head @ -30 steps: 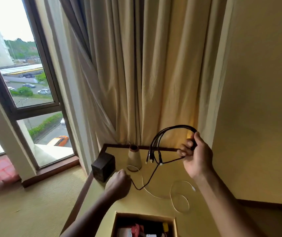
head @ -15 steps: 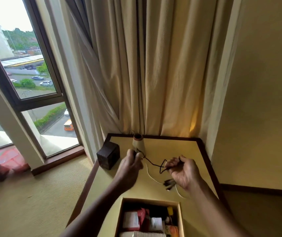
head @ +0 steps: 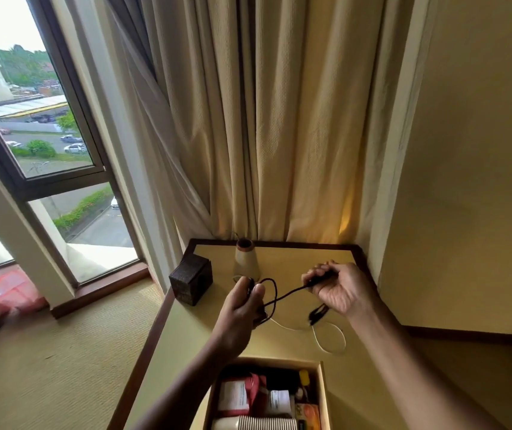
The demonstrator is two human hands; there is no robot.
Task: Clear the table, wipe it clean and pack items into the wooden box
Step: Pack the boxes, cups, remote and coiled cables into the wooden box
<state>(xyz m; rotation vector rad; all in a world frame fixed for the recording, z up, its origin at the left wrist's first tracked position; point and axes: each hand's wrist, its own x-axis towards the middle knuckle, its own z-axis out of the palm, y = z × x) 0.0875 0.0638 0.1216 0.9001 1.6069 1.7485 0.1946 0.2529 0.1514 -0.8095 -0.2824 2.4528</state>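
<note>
Two hands hold one black cable above the middle of the table. The left hand has its fingers curled round a loop of it. The right hand is closed in a fist on the other end, and a bunch of plugs dangles below that fist. The stretch of cable between the hands hangs clear of the tabletop.

No writing can be read. The packets in the wooden box at the table's near edge carry labels, but they are too blurred to make out. A red-and-white packet, an orange packet and a ribbed paper cup lie in it.

Under the right hand a thin white cable lies looped on the tabletop, between the hands and the box. A dark cube sits at the left edge, and a cone-shaped vase stands upright at the far edge, near the far left corner. Cream curtains hang behind the table, with a window off to the left.
</note>
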